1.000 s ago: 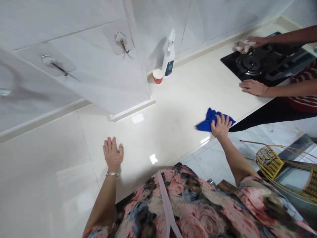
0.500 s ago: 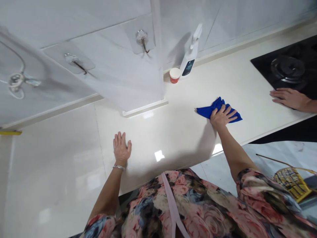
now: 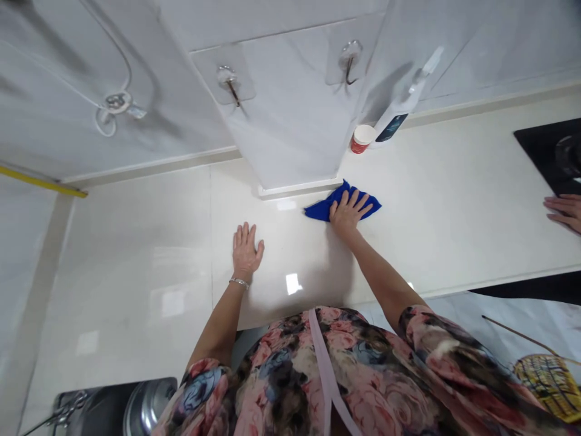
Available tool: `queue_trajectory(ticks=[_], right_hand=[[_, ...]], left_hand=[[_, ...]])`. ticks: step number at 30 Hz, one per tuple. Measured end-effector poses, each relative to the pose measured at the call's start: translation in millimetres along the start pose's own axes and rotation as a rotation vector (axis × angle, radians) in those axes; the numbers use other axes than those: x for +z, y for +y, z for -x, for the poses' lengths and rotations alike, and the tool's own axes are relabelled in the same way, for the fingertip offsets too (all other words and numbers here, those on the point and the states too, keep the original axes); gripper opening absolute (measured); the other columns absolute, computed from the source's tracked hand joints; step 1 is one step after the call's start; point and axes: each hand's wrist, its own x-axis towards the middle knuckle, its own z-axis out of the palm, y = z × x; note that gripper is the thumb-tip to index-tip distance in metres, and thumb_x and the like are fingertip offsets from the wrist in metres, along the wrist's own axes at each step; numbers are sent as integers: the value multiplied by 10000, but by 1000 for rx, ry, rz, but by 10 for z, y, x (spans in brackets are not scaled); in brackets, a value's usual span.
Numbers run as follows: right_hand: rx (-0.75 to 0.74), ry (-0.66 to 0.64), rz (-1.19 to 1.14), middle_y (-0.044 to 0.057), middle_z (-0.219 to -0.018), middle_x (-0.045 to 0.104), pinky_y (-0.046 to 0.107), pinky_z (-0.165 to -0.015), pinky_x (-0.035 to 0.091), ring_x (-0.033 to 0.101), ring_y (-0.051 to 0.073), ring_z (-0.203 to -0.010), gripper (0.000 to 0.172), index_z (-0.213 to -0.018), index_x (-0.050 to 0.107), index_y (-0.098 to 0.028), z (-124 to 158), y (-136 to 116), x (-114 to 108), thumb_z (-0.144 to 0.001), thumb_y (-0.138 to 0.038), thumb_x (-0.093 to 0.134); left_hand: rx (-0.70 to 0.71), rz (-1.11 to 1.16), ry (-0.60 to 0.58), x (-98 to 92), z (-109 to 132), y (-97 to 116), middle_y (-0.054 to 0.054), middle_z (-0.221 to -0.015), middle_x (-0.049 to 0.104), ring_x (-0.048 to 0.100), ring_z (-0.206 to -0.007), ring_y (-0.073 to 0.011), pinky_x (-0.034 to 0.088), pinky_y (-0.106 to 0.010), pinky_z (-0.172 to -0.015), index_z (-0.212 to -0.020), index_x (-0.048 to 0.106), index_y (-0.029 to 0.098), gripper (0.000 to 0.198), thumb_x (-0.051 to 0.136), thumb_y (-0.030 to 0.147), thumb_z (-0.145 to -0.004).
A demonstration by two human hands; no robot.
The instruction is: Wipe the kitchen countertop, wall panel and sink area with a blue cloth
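My right hand [image 3: 347, 213] lies flat with fingers spread on a blue cloth [image 3: 319, 210], pressing it against the pale countertop [image 3: 281, 242]. The cloth is bunched under the palm, and its pointed ends stick out to the left and right. It lies just in front of the base of a wall pillar [image 3: 299, 191]. Flat on the counter further left rests my left hand [image 3: 246, 249], open and touching only the counter, with a bracelet on the wrist.
A red-and-white cup [image 3: 362, 139] and a white spray bottle [image 3: 394, 118] stand by the wall. Another person's hand [image 3: 564, 212] rests near the black stove [image 3: 551, 151]. Hooks [image 3: 231, 85] hang on the pillar. A sink [image 3: 149, 409] is at lower left, a yellow basket [image 3: 549, 381] at lower right.
My right hand has slid the blue cloth left along the counter, closer to the pillar's base. The view has turned left, bringing the sink in. My left hand stays flat on the counter.
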Motion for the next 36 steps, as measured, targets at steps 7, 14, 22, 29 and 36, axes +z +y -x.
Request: queue_trajectory(ticks=[7,14,22,29,36], right_hand=[[-442,-124,-81,179,-1667,298,781,-1187,29,43,477,-1558,617,-1533,443,-131,663,-796,224,-976,-397,428],[-815,-283,-202,82,-1654,370,644,-1265,27,102,387,-1579,563,-1419,576,-216,1191,-886,193,-866,-320,562],[-993,-404,-278,46,-1601,463,587,-1289,37,146,340,-1584,507,-1282,647,-223,1784,-272,-32,-781,-270,582],[-936,-399,-276,44,-1582,486,589,-1292,60,159,330,-1583,499,-1239,645,-224,1960,590,-311,-748,-290,588],[-704,-191,-163,80,-1592,465,608,-1283,90,141,338,-1584,495,-1266,623,-196,2035,1694,-649,-786,-284,539]], left_hand=[[-11,64,21,26,10,-13,-110,-1671,269,123,-1583,-278,132,-544,-1313,-1546,401,162,570,313,397,-1034],[0,96,12,30,8,-43,-92,-1669,283,134,-1583,-255,143,-530,-1314,-1541,412,173,558,256,320,-1026],[-6,94,17,27,-19,-32,-124,-1664,286,139,-1582,-275,129,-543,-1308,-1534,416,141,572,323,332,-1003],[4,63,26,21,-53,4,-140,-1670,262,113,-1584,-284,100,-514,-1309,-1546,399,132,598,337,401,-1016],[3,37,31,41,-75,-1,-140,-1667,276,146,-1574,-296,123,-530,-1301,-1535,409,135,574,387,367,-1010]])
